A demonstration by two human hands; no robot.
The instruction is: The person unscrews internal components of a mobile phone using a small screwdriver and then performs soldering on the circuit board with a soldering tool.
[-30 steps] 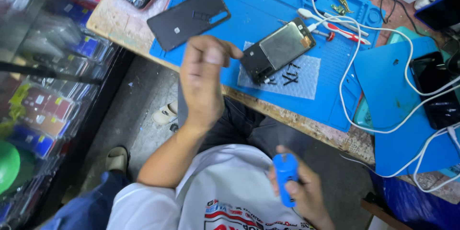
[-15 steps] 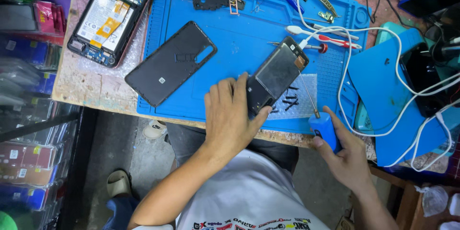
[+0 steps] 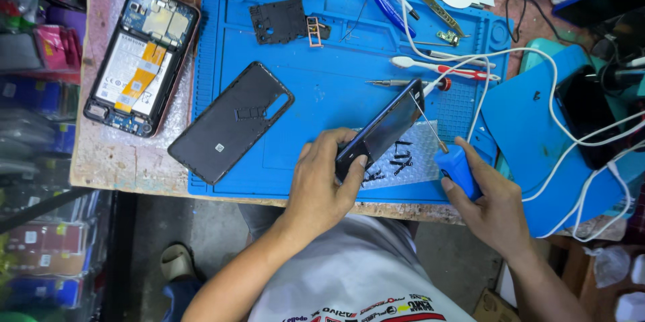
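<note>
My left hand (image 3: 326, 184) grips the near end of a dark phone (image 3: 383, 127), tilted up on its edge over the blue work mat (image 3: 322, 87). My right hand (image 3: 494, 204) holds a small blue bottle (image 3: 458, 169) with a thin needle tip (image 3: 424, 115) that reaches up toward the phone's far end. Under the phone lies a clear bubble-wrap sheet (image 3: 413, 157) with black marks on it.
A black back cover (image 3: 232, 120) lies on the mat's left part. An opened phone (image 3: 141, 60) showing its insides rests on the wooden table's left. A black inner frame (image 3: 279, 21), tweezers, pliers, a toothbrush (image 3: 443, 67) and white cables (image 3: 537, 60) lie at the back. A blue pad (image 3: 537, 127) sits at right.
My view has shifted up over the table. My right hand rose from my lap with the blue bottle to the mat's edge. The phone went from lying flat to tilted on its edge.
</note>
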